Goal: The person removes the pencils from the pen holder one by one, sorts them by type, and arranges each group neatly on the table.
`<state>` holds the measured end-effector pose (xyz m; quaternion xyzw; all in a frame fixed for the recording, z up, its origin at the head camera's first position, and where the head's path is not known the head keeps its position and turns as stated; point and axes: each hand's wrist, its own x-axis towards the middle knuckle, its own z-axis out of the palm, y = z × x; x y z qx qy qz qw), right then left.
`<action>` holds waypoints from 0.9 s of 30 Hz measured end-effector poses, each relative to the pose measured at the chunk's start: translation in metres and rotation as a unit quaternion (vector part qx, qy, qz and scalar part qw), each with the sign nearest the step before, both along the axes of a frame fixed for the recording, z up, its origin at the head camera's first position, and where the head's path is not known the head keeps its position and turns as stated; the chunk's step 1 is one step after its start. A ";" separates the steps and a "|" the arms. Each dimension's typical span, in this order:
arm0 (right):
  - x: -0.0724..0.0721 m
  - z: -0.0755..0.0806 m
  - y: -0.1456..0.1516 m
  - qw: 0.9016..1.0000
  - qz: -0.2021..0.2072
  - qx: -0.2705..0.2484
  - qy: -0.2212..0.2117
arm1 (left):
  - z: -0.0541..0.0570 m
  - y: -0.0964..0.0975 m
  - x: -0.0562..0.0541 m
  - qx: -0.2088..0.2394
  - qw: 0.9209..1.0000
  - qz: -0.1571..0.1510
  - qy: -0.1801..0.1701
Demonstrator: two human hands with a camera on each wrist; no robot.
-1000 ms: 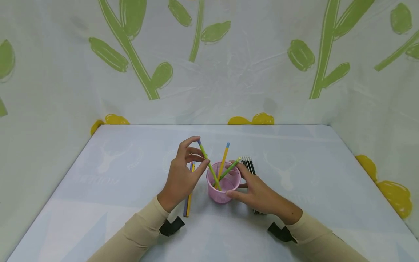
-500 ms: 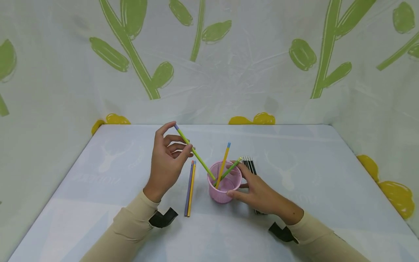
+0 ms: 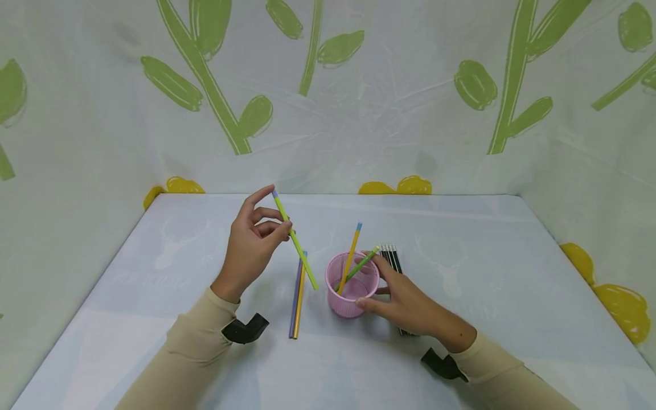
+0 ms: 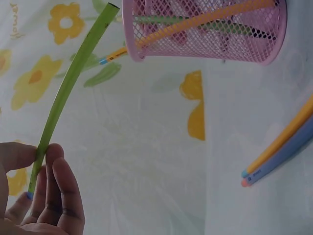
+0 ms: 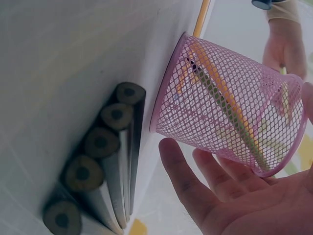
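Observation:
Thumb and fingers of my left hand point(image 3: 251, 247) pinch a light green pencil point(image 3: 300, 250) with a purple end. It slants down to the right, its lower tip left of the pink mesh pencil cup point(image 3: 344, 308) and apart from it. My right hand point(image 3: 410, 304) grips that cup from the right, thumb at the near side of the rim. A yellow pencil point(image 3: 351, 256) with a blue end and a darker green pencil point(image 3: 366, 261) lean inside the cup. In the left wrist view, the pinched pencil point(image 4: 68, 88) shows a flat, unsharpened tip.
On the table left of the cup lie a purple pencil point(image 3: 295, 307) and a yellow pencil point(image 3: 299, 307), side by side. Several black pencils point(image 3: 392, 259) lie in a row at the right, partly under the right hand. A patterned wall sheet point(image 3: 389, 114) rises behind the table.
The light green pencil has come out of the cup, moving up and left with my left hand. My right hand and the cup have stayed in place.

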<state>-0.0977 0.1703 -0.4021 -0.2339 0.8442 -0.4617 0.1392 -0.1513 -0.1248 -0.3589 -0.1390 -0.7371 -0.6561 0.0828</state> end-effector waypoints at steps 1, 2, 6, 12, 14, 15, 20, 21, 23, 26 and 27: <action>0.000 0.000 0.000 1.000 0.001 0.000 0.001 | -0.001 -0.001 -0.001 -0.004 1.000 -0.004 -0.008; 0.000 0.000 0.000 1.000 0.001 -0.001 0.001 | -0.002 -0.001 -0.002 -0.008 1.000 -0.007 -0.015; 0.000 0.000 0.001 1.000 0.000 -0.003 0.001 | -0.004 -0.003 -0.003 -0.031 0.999 -0.014 -0.037; 0.000 0.001 0.001 1.000 0.000 -0.004 0.000 | -0.009 -0.004 -0.006 -0.072 0.996 -0.014 -0.060; 0.000 0.002 0.000 1.000 0.000 -0.004 -0.001 | -0.011 -0.004 -0.007 -0.084 0.994 -0.018 -0.071; 0.000 0.002 0.000 1.000 0.000 -0.004 -0.001 | -0.013 -0.004 -0.007 -0.090 0.993 -0.021 -0.077; 0.000 0.001 0.000 1.000 0.004 -0.006 0.000 | -0.020 -0.004 -0.009 -0.119 0.987 -0.038 -0.100; 0.000 0.001 0.000 1.000 0.004 -0.005 0.001 | -0.021 -0.004 -0.010 -0.124 0.986 -0.042 -0.104; 0.000 0.001 0.000 1.000 0.003 -0.004 0.001 | -0.023 -0.004 -0.011 -0.133 0.984 -0.050 -0.107; 0.000 0.001 0.000 1.000 0.000 -0.001 -0.001 | -0.027 -0.002 -0.012 -0.146 0.981 -0.062 -0.112; 0.000 0.001 0.000 1.000 -0.001 0.001 -0.002 | -0.029 -0.002 -0.012 -0.150 0.980 -0.066 -0.115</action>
